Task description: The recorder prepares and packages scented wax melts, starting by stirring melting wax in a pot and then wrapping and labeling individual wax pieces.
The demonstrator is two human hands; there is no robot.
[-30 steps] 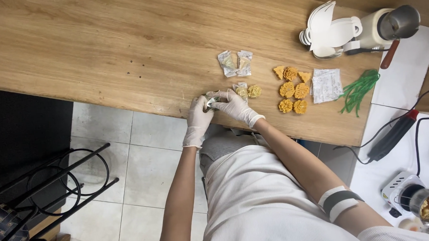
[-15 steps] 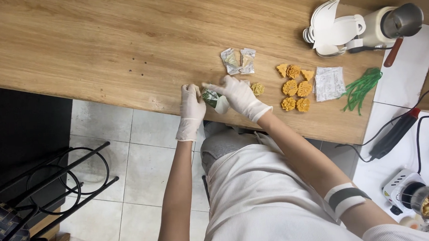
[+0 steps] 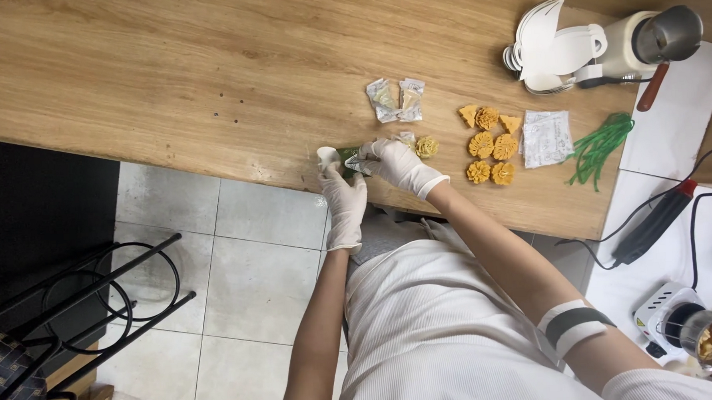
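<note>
Both gloved hands, left hand (image 3: 344,194) and right hand (image 3: 397,163), pinch a small packet (image 3: 352,160) between them; a yellow flower (image 3: 426,147) lies just beyond the right hand

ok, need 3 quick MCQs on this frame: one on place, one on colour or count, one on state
1. Where does the bundle of green ties lie?
A. at the table's far left end
B. right of the printed white packet, near the table's right end
C. on the floor tiles

2. What colour are the flower-shaped pieces?
A. yellow-orange
B. blue
C. black

3. What are the two gloved hands doing?
A. resting flat and apart on the table
B. hanging off the table, empty
C. close together at the table's near edge on a small wrapped piece

Key: 1 B, the ties sit just right of the packet. 2 A, the pieces are all yellow-orange. 3 C, the left hand and right hand both grip the small wrapped piece.
</note>
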